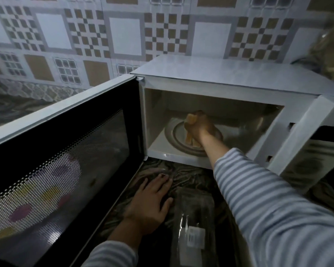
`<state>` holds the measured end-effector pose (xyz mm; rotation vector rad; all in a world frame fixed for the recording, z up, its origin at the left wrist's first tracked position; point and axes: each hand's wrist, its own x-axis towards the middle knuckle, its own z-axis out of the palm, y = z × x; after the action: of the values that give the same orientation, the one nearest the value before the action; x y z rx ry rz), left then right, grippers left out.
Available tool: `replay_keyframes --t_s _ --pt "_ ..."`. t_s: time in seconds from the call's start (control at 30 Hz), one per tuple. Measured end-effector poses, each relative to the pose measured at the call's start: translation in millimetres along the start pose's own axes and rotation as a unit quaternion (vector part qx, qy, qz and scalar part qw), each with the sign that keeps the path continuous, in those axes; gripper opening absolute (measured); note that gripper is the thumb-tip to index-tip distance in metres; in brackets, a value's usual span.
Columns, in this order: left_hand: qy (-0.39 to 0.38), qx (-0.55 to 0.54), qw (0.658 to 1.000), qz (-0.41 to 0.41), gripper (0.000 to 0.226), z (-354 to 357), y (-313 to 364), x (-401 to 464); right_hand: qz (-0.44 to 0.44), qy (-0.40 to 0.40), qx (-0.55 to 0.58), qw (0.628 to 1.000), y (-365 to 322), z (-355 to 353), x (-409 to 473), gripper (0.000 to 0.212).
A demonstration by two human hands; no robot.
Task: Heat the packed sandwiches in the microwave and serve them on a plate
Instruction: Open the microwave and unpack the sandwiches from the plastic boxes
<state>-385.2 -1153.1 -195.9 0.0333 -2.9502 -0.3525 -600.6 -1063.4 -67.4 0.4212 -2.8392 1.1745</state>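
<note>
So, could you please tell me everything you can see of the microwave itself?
The microwave is a white box standing on a dark patterned counter against a tiled wall. Its door, dark with a perforated mesh window, is swung fully open to the left. Inside the pale cavity lies a round glass turntable. The right hand reaches in, gripping sandwiches over the turntable. The control panel at right is blurred.

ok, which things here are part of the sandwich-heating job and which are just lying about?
In the job:
- microwave, door open
- sandwiches, held by the right hand over the turntable
- empty clear wrapper on the counter

Just there:
- left hand, resting flat on the counter
- tiled wall
</note>
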Motion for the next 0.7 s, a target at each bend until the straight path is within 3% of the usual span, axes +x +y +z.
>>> replay_keyframes --t_s 0.23,0.47,0.63,0.7 --pt "0.002 -0.01 1.0 -0.001 0.059 -2 -1 0 -0.044 0.019 -0.026 0.999 2 20 8 0.048" --pt "0.003 -0.03 1.0 -0.006 0.06 -5 1 -2 -0.041 0.034 -0.002 0.999 3 28 9 0.058" --pt "0.001 -0.028 1.0 -0.004 0.06 -2 -2 0 -0.033 0.009 -0.007 0.999 5 20 4 0.078" --pt "-0.002 -0.03 1.0 -0.007 0.059 -1 -3 0 -0.027 0.011 -0.037 0.999 4 12 -4 0.073"
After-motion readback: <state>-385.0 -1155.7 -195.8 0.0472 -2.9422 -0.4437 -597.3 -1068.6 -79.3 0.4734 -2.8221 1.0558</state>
